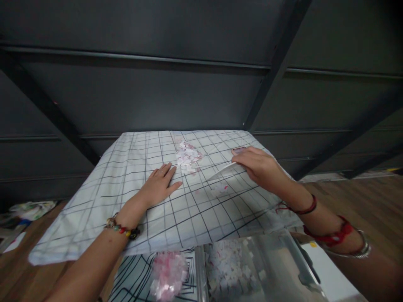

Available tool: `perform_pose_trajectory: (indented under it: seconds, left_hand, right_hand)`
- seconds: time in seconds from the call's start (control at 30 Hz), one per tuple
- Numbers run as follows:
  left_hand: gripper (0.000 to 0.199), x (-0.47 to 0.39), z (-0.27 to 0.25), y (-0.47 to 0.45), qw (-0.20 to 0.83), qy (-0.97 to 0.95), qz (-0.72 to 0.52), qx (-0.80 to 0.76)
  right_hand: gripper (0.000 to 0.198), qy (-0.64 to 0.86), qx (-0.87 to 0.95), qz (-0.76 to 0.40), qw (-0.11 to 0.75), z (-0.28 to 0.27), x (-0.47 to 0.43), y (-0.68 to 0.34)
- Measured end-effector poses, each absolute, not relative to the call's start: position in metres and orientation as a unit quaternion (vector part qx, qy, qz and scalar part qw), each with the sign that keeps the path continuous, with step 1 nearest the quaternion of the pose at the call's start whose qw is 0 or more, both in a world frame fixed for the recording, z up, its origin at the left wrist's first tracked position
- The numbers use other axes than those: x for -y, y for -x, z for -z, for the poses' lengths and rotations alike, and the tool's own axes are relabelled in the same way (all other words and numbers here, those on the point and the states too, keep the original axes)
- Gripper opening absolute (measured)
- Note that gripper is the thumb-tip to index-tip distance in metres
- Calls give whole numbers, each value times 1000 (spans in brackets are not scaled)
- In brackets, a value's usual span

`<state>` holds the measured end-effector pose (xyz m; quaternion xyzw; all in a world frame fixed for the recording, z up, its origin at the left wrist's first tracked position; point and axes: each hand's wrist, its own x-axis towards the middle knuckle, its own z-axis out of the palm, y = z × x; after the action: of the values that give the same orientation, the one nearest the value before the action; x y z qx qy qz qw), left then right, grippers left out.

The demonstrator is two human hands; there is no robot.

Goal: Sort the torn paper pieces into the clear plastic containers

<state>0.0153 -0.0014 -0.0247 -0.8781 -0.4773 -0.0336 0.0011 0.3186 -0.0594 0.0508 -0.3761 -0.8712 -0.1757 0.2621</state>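
Observation:
My left hand (161, 183) lies palm down on the white checked cloth (132, 161), fingers stretched out, close to a heap of small white and pinkish paper pieces (188, 156). My right hand (260, 167) pinches a thin white card (223, 170), its free edge angled down towards the cloth. Below that card a smaller scatter of similar pieces (219, 189) lies on the cloth. Just beyond the right fingers is a pinkish, phone-like flat object (238, 149), partly hidden by the hand.
A clear plastic box (283, 268) in front of the table holds many small white pieces. Left of it, small clear and pink packets (169, 272) are heaped on a patterned cloth (135, 274). Dark panels (163, 96) rise behind the table. Wooden floor (355, 197) shows on the right.

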Motion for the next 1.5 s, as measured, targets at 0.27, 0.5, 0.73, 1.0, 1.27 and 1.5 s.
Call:
perform_pose_trajectory:
  seconds: [0.27,0.5,0.73,1.0,1.27,1.5]
  left_hand:
    - [65,3,23,-16,-18,882,36,469]
    - [81,15,9,-20,-74,939,66,329]
    - [85,20,7,-21,-102,957,40,267]
    - [85,21,8,-20,-97,958,42,266]
    - [84,20,7,-21,-106,954,35,278]
    - [80,19,8,-18,-113,948,51,292]
  right_hand:
    - [33,389,882,163,212,-54,95,-324]
    - [35,436,847,238,192,-60,103,-318]
    - [34,422,857,238,174,-58,119,-311]
    - [32,366,869,271,194,-69,152,-305]
    - [35,365,880,247,176,-80,171,-302]
    - [34,376,879,222,191,-82,171,-310]
